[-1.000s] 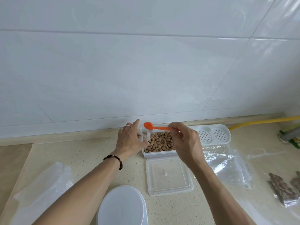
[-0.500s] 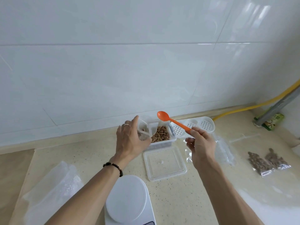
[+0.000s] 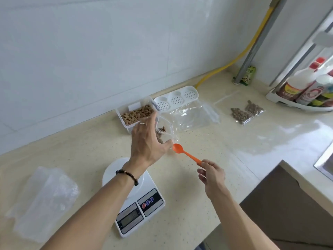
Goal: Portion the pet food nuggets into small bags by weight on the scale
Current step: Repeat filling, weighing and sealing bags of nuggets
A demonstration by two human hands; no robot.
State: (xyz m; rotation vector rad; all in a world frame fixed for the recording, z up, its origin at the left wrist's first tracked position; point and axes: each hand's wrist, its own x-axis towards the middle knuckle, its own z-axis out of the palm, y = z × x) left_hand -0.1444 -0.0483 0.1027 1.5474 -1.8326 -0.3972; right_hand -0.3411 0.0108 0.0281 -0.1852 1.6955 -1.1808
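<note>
Nuggets (image 3: 161, 134), a few brown ones, sit inside the small clear bag (image 3: 164, 131) that your left hand (image 3: 146, 141) holds up, fingers and thumb curled around its mouth, above the counter (image 3: 90, 147) beyond the scale (image 3: 134, 201). Your right hand (image 3: 212, 175) pinches the handle end of the orange spoon (image 3: 186, 153); its empty bowl sits just right of your left thumb, near the bag. Beyond your left fingertips stands the clear tub of nuggets (image 3: 137, 114). Right of those fingers lie a large clear bag (image 3: 191, 117), then two filled bags (image 3: 246, 112). Left of your left forearm lies a stack of clear bags (image 3: 43, 199).
</note>
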